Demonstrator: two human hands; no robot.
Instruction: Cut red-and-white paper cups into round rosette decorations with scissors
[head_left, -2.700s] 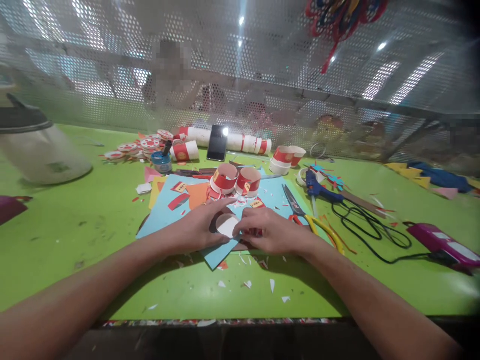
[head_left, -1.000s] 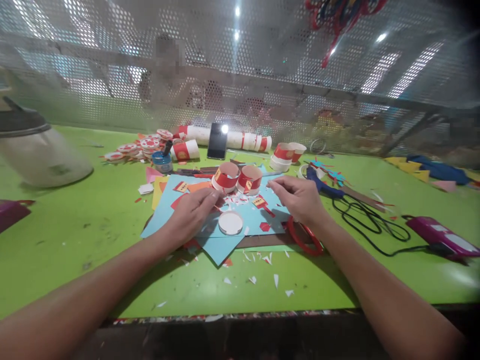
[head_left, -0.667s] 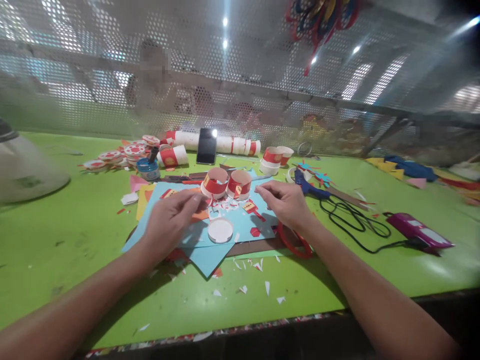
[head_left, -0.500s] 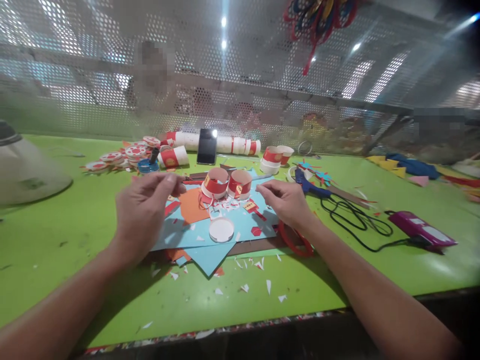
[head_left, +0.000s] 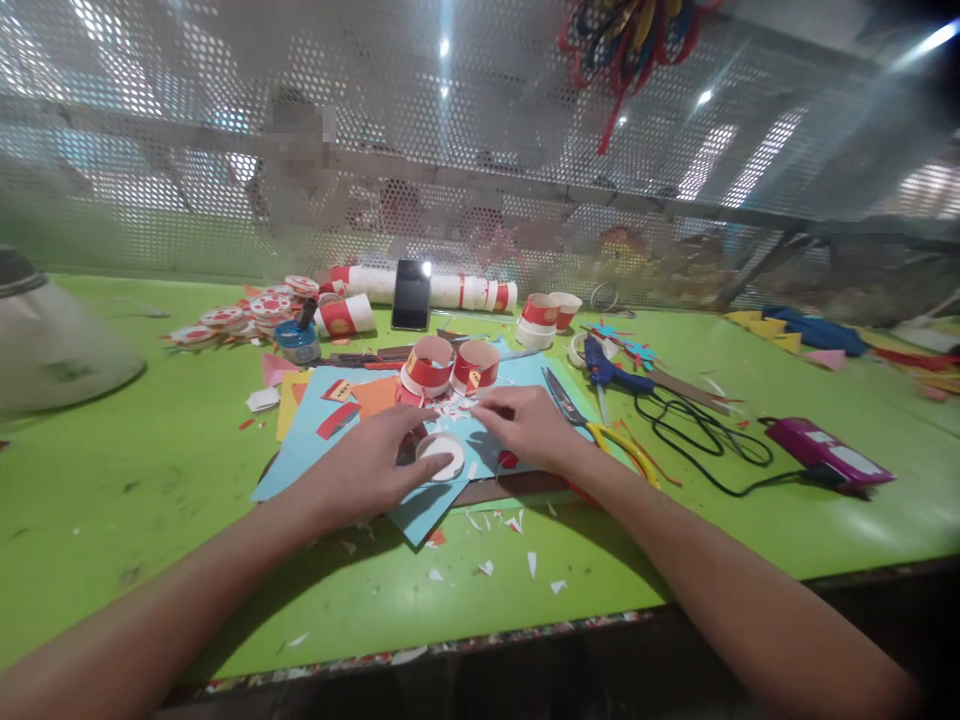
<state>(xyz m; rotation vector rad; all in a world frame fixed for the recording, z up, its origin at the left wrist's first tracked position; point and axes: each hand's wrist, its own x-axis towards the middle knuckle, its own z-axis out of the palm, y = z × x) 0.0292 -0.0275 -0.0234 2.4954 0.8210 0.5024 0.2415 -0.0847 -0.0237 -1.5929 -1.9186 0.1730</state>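
Observation:
My left hand (head_left: 375, 458) is at the white paper-cup base (head_left: 448, 455), its thumb over the disc and its fingers apart; I cannot tell if it touches. Across from it, my right hand (head_left: 529, 428) has its fingertips pinched together above paper scraps (head_left: 454, 408); whatever they hold is too small to make out. Just beyond stand two red-and-white cup rings (head_left: 427, 372), side by side on the blue paper (head_left: 300, 460). Partly behind my right wrist lie yellow-handled scissors (head_left: 622, 445).
Behind are a phone (head_left: 412, 295), a long stack of paper cups (head_left: 457, 290) and a blue jar (head_left: 298, 343). At right lie a blue glue gun (head_left: 619, 375), its cord, and a magenta box (head_left: 825, 450). White scraps (head_left: 532, 565) litter the green table (head_left: 375, 610).
Both hands have moved inward over the blue paper, my left to the right and down toward the disc, my right to the left. The scissors are now more exposed.

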